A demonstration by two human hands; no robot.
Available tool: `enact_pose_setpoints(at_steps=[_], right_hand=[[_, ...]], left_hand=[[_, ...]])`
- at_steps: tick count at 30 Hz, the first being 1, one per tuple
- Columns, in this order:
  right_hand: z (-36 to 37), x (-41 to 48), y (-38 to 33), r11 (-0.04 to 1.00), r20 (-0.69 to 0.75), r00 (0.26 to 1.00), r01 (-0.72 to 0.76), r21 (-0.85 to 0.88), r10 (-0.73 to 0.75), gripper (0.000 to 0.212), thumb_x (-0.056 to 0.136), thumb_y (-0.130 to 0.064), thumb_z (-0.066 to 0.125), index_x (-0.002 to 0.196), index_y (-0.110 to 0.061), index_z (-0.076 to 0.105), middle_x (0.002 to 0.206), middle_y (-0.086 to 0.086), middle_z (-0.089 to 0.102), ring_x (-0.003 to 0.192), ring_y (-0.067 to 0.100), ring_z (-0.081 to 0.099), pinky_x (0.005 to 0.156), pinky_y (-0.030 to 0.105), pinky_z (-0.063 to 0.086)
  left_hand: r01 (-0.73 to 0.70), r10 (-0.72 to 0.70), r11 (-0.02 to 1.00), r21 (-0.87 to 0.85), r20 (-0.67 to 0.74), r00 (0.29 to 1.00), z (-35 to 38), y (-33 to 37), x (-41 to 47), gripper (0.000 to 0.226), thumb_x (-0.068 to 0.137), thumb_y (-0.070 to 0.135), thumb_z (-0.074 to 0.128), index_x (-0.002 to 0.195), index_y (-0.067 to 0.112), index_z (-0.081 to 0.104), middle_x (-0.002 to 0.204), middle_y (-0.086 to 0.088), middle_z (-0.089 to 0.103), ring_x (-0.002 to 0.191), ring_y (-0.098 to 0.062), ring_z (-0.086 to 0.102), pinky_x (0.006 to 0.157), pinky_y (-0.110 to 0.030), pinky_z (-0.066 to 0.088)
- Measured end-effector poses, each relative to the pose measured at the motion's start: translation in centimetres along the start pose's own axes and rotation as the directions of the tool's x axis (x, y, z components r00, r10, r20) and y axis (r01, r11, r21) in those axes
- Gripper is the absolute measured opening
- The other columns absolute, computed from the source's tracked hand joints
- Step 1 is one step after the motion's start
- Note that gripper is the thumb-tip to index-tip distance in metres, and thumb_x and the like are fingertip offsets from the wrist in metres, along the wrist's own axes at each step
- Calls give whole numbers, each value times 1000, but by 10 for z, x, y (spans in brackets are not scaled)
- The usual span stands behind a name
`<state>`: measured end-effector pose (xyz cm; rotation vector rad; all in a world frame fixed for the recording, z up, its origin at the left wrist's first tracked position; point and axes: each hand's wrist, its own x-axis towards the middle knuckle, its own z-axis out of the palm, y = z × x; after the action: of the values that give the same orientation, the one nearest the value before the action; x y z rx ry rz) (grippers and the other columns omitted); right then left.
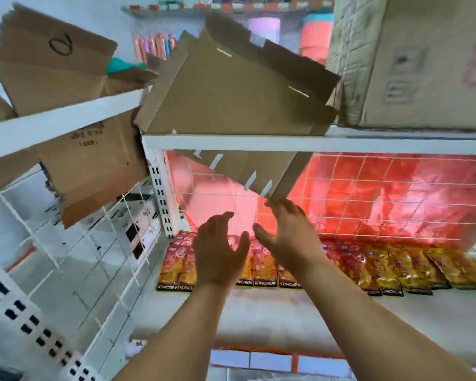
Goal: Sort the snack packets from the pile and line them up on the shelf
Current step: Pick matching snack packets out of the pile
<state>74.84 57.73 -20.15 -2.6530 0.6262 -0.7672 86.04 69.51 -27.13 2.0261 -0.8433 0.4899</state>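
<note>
A row of red and yellow snack packets point(264, 266) lies side by side along the back of the white shelf point(272, 317), more of them reaching to the right point(412, 270). Both my hands are raised over the left part of that row. My left hand point(217, 254) hovers with fingers spread and relaxed, holding nothing. My right hand point(289, 232) is lifted higher, fingers straight, its fingertips at the lower corner of a flattened cardboard piece point(248, 171) that hangs down behind the shelf's wire grid.
Flattened cardboard boxes point(231, 92) lie on the upper shelf, with a large carton point(418, 61) to the right. More cardboard point(88, 160) hangs on the left rack. A white wire grid point(382, 193) backs the shelf with red foil behind. A perforated white upright point(162, 199) stands at left.
</note>
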Motion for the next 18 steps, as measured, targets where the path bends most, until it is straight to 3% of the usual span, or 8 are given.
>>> enact_pose_setpoints(at_steps=[3, 8, 13, 18], right_hand=[[-58, -20, 31, 999, -84, 996, 40, -32, -42, 61, 87, -51, 60, 140, -23, 50, 135, 2, 55, 123, 27, 49, 105, 40, 43], [-167, -63, 90, 990, -209, 977, 22, -142, -52, 70, 86, -61, 47, 142, -18, 49, 137, 3, 52, 126, 27, 47, 105, 42, 44], [-308, -134, 163, 968, -396, 918, -76, -239, -26, 69, 85, -57, 51, 138, -13, 56, 134, 7, 57, 125, 30, 50, 105, 40, 42], [-437, -220, 218, 926, -542, 839, -239, -293, 45, 64, 81, -56, 53, 134, -20, 56, 131, 2, 58, 121, 26, 50, 102, 38, 43]], left_hand=[[-84, 84, 996, -24, 17, 996, 7, 64, 2, 58, 87, 50, 56, 135, 18, 57, 124, -5, 66, 112, -30, 60, 90, -44, 49], [-251, 254, 964, -84, 28, 967, 19, 184, -5, 60, 86, 51, 56, 137, 18, 61, 131, -7, 66, 123, -32, 59, 103, -44, 43], [-481, 488, 857, -186, -10, 873, 46, 341, -26, 58, 90, 49, 55, 136, 13, 60, 128, -9, 65, 117, -34, 60, 100, -49, 47], [-630, 644, 711, -312, -71, 762, 57, 500, -56, 55, 91, 47, 53, 136, 16, 58, 125, -7, 64, 116, -30, 57, 98, -44, 46]])
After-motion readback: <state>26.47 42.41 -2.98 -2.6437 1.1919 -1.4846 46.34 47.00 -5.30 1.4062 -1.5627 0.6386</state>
